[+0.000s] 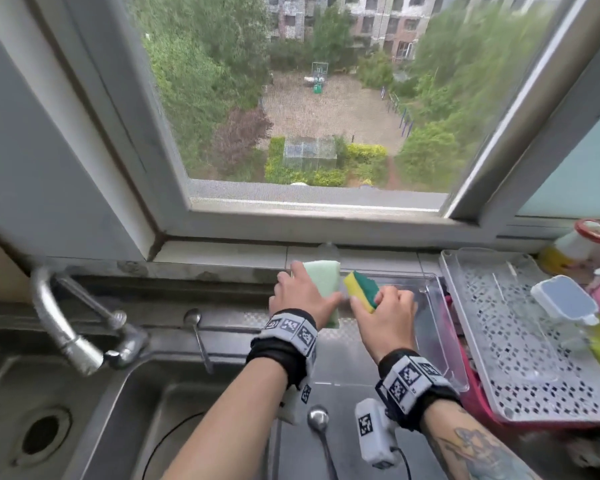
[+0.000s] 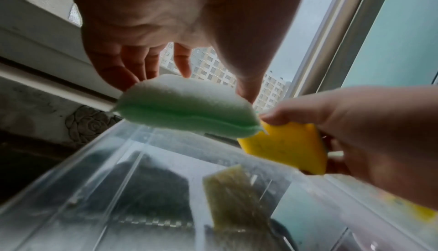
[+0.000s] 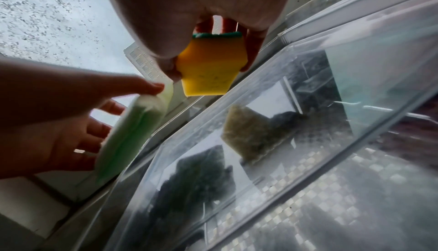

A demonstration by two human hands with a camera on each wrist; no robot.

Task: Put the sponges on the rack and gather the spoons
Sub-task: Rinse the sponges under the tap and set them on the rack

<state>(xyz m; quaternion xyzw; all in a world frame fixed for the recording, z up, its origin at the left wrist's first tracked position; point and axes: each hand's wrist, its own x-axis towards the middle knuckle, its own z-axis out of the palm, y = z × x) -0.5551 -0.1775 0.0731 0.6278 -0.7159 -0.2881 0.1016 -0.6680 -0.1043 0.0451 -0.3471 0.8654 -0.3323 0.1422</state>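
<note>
Blurring: clear rack [image 1: 430, 289] (edges indistinct)

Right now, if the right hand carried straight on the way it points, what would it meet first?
The right hand, gripping the yellow-and-green sponge, points forward and down toward the clear plastic rack. The sponge would probably touch the rack's floor first, then the window ledge behind; depth is unclear.

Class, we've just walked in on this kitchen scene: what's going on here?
A person stands at a sink below a window, a sponge in each hand. The left hand holds a pale green sponge; the right hand grips a yellow-and-green sponge. Both are over a clear plastic rack. Two spoons lie ungathered by the sink.
</note>
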